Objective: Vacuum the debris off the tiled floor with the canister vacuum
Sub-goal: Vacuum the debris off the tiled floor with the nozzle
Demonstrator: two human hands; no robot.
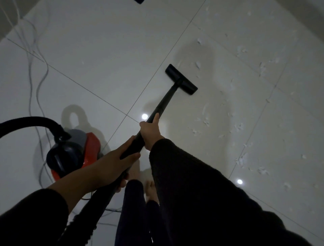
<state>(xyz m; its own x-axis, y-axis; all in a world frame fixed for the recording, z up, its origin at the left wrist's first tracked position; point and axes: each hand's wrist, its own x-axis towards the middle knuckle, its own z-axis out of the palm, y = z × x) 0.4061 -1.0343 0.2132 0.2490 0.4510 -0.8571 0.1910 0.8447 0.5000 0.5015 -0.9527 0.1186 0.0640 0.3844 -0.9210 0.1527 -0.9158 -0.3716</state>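
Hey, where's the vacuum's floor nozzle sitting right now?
In the head view the floor nozzle sits on the tiled floor just right of centre, beside a grout line, with the scattered white debris off to its right.

Thin pale cables (39, 73) trailing loosely across the tiles at far left, running from the upper corner downward. Dark object (139, 1) cut off at the top edge, too little shown to identify. Two bright round light reflections (144, 116) glinting on glossy tile.
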